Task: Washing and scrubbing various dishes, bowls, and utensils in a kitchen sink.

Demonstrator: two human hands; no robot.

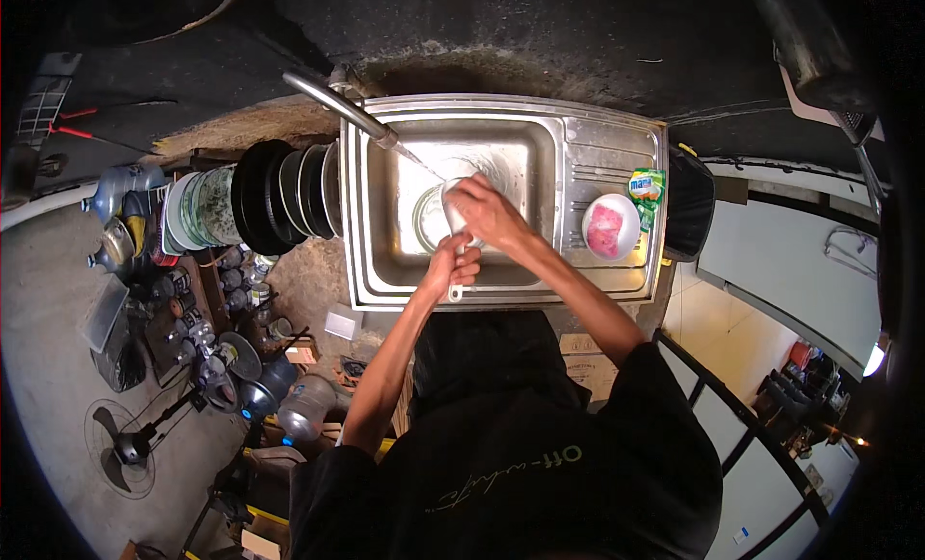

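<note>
A pale utensil with a long handle, probably a ladle or rice scoop [454, 215], is held over the steel sink basin [538, 192]. My left hand [449, 268] grips its handle, whose holed end sticks out below the fist. At the wide head, my right hand [485, 212] is wrapped over the surface and hides part of it. From the tap spout [347, 112] a thin stream of water falls at the utensil's head. Under my hands, a round dish with a greenish rim [419, 224] lies on the basin floor, partly covered from view.
On the ribbed drainboard [611, 137], a white bowl [631, 246] holds a pink sponge [604, 230] beside a green detergent packet [647, 186]. Left of the sink stand upright plates [206, 210] and black pans [260, 197]. Plastic bottles [307, 408] and a fan [130, 448] occupy the floor.
</note>
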